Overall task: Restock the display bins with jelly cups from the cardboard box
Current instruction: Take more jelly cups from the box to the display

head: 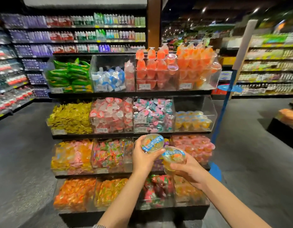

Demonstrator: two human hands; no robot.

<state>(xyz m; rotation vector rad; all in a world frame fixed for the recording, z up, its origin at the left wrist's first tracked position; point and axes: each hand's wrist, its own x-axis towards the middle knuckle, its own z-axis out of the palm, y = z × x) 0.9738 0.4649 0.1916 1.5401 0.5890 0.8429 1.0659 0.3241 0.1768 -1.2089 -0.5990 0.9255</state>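
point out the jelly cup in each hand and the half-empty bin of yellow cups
left-hand jelly cup (152, 143), head view, on its printed lid
right-hand jelly cup (174, 156), head view, on its lid
yellow-cup bin (208, 106), head view, on its clear side wall

Both bare forearms extend forward and upward from the lower frame edge, converging at centre. Left hand (145, 156) — fingers and thumb curled round a jelly cup (153, 143), palm turned inward. Right hand (190, 168) — slightly lower, fingers wrapped round a second jelly cup (174, 157). The hands are close together.
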